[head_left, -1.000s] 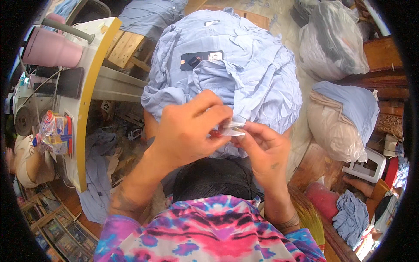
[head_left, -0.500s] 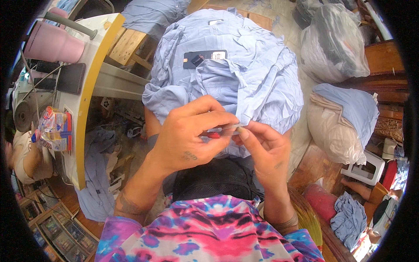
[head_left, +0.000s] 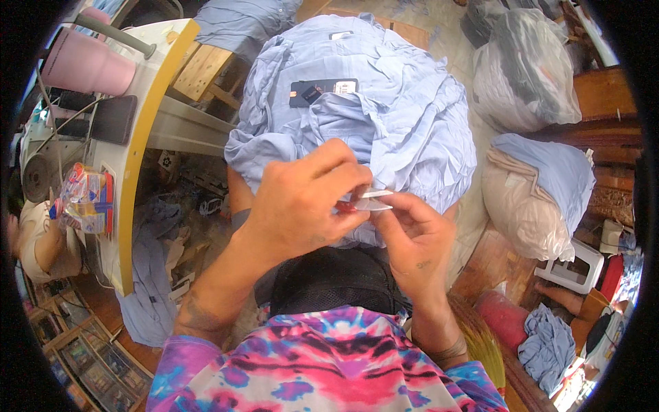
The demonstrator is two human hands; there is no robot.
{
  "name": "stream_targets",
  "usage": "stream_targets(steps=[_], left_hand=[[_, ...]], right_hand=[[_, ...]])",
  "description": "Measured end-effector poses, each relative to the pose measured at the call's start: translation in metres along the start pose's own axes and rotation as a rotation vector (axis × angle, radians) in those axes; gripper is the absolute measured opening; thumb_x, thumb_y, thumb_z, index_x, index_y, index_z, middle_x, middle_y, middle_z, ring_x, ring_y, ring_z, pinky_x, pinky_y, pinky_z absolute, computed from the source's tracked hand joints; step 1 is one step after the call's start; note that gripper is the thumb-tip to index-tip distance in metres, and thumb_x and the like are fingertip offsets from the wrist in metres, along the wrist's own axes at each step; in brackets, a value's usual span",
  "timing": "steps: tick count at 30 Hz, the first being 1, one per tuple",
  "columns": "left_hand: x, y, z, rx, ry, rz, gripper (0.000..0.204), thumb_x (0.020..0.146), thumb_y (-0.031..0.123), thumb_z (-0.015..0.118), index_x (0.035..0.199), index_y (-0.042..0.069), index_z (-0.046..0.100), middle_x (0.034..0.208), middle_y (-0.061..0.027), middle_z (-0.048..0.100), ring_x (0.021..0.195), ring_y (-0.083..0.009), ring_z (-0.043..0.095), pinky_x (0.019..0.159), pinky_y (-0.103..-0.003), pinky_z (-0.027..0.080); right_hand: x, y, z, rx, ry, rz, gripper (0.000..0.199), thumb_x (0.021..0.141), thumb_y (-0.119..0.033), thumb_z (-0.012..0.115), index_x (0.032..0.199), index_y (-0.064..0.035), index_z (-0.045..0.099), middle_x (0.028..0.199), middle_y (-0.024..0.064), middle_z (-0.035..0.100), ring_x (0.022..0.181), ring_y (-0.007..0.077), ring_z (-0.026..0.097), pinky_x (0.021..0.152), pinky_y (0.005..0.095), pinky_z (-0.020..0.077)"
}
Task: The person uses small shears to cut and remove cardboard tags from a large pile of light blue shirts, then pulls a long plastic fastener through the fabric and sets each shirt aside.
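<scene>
My left hand (head_left: pixel 302 202) and my right hand (head_left: pixel 412 237) meet in front of me over my lap. Together they pinch a small clear plastic piece (head_left: pixel 374 200), with something red showing between the left fingers. Just beyond the hands lies a heap of light blue shirts (head_left: pixel 384 103) with a dark tag (head_left: pixel 322 89) on the top one. What exactly the small piece is I cannot tell.
At the left stands a white table with a yellow edge (head_left: pixel 137 172), bearing a pink cup (head_left: pixel 86 65), a dark phone (head_left: pixel 113 118) and a packet (head_left: pixel 86 199). Filled plastic bags (head_left: pixel 525 75) and a cloth bundle (head_left: pixel 528 199) sit at the right. More blue cloth (head_left: pixel 549 347) lies lower right.
The two hands have stayed together over the lap, shifting their fingers slightly on the small clear piece. The shirt heap has not moved.
</scene>
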State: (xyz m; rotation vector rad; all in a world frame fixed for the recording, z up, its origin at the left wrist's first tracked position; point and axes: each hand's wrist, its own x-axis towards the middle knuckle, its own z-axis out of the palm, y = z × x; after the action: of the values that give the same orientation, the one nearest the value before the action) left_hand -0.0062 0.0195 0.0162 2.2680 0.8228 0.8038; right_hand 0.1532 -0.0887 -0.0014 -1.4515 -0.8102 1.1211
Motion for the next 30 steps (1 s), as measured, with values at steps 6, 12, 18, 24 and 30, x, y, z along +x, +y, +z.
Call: stream_targets(steps=[6,12,18,24,30], left_hand=[[-0.008,0.0,-0.007,-0.259,0.039,-0.229,0.023,0.079,0.003,0.079,0.102,0.003,0.074,0.087,-0.0063,0.066,0.07,-0.0146,0.063,0.061,-0.026,0.048],[-0.026,0.01,0.001,-0.323,0.024,-0.228,0.034,0.085,0.009,0.079,0.117,0.001,0.074,0.095,-0.0103,0.069,0.076,-0.0149,0.063,0.065,-0.027,0.048],[-0.03,0.012,0.014,-0.35,0.103,-0.233,0.039,0.083,0.007,0.083,0.121,0.001,0.074,0.1,-0.0107,0.072,0.079,-0.0139,0.066,0.062,-0.025,0.05],[-0.028,0.009,0.01,-0.344,0.052,-0.292,0.037,0.083,0.008,0.085,0.118,0.003,0.076,0.101,-0.0106,0.075,0.081,-0.0154,0.069,0.065,-0.026,0.053],[-0.032,0.001,0.014,-0.365,0.103,-0.234,0.034,0.083,0.005,0.085,0.116,0.002,0.077,0.102,-0.0117,0.075,0.079,-0.0132,0.068,0.066,-0.025,0.052]], right_hand=[[0.001,0.002,-0.005,0.28,-0.047,0.189,0.022,0.099,-0.003,0.071,0.118,0.0086,0.07,0.105,0.0126,0.075,0.094,0.0174,0.074,0.084,0.029,0.0595],[0.004,0.005,-0.01,0.324,-0.051,0.129,0.022,0.099,-0.002,0.071,0.118,0.0093,0.069,0.107,0.0141,0.075,0.097,0.0186,0.073,0.088,0.0308,0.06],[0.004,-0.002,-0.009,0.282,-0.063,0.078,0.022,0.099,0.0,0.07,0.118,0.0099,0.069,0.109,0.0137,0.074,0.101,0.0168,0.071,0.091,0.0287,0.0572],[0.003,0.003,-0.009,0.21,-0.078,0.008,0.02,0.099,0.003,0.069,0.118,0.0082,0.07,0.109,0.0098,0.071,0.099,0.0122,0.067,0.086,0.0242,0.0528],[0.002,0.003,-0.007,0.227,-0.073,0.017,0.019,0.099,0.002,0.07,0.117,0.0072,0.071,0.105,0.0074,0.07,0.093,0.0096,0.064,0.08,0.0221,0.0502]])
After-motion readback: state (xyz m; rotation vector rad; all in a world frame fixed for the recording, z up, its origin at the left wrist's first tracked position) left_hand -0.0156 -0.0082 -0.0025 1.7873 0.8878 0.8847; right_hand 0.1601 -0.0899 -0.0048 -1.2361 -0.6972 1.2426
